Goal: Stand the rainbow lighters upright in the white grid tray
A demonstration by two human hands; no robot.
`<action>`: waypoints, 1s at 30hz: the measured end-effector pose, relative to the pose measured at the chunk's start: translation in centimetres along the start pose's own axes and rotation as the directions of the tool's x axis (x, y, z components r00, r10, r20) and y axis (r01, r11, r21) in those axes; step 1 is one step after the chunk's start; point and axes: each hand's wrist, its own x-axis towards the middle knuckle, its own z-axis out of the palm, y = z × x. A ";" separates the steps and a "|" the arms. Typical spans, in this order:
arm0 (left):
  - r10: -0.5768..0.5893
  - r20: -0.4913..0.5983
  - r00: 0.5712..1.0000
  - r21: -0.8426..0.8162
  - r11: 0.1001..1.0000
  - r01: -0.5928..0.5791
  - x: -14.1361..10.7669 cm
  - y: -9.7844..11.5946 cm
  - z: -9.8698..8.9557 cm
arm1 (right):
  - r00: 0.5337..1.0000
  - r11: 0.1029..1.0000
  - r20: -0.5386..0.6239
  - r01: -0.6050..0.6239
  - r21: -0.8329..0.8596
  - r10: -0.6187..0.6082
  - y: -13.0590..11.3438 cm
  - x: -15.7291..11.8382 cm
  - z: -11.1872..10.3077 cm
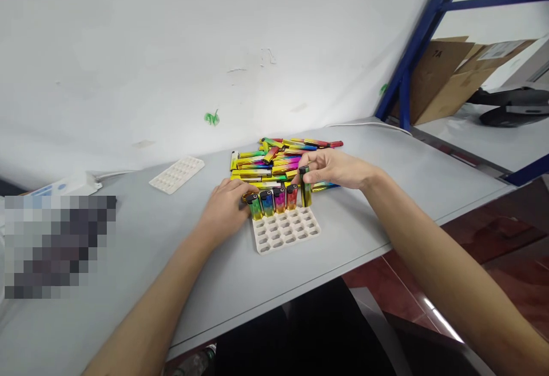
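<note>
A white tray with rows of slots (286, 232) lies on the table in front of me. Along its back row stand a green lighter (255, 207), a blue lighter (267, 203), a magenta lighter (279, 200) and a red lighter (292, 197). My right hand (319, 167) pinches a dark green and gold lighter (306, 193), upright at the right end of that row; whether it is seated I cannot tell. My left hand (229, 207) is at the tray's back left corner, fingers curled behind the green lighter. What they grip is hidden.
Behind the tray lies a heap of shiny multicoloured lighters (257, 170). A second slotted tray (177, 174) rests to the left near the wall. A white box (71, 184) stands far left. Blue frame posts (405, 72) and cardboard boxes (450, 78) are at right.
</note>
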 end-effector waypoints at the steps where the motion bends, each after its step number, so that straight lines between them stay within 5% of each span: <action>1: 0.000 -0.001 1.000 -0.001 1.000 0.000 0.0 0.0 0.1 | 1.000 1.000 0.000 -0.013 -0.010 0.013 0.0 0.1 0.1; 18: -0.005 0.002 1.000 0.024 1.000 0.005 0.0 -0.1 0.3 | 0.999 0.971 -0.031 0.033 -0.235 -0.042 0.1 -0.1 -0.2; 25: 0.037 0.004 0.999 0.085 0.996 -0.037 0.1 -0.1 0.4 | 0.999 0.931 0.045 -0.008 -0.365 0.027 0.1 -0.1 0.0; 30: 0.020 -0.041 0.999 -0.003 1.000 -0.020 0.1 0.2 -0.1 | 0.998 0.963 -0.014 0.059 -0.264 -0.065 -0.1 0.0 0.2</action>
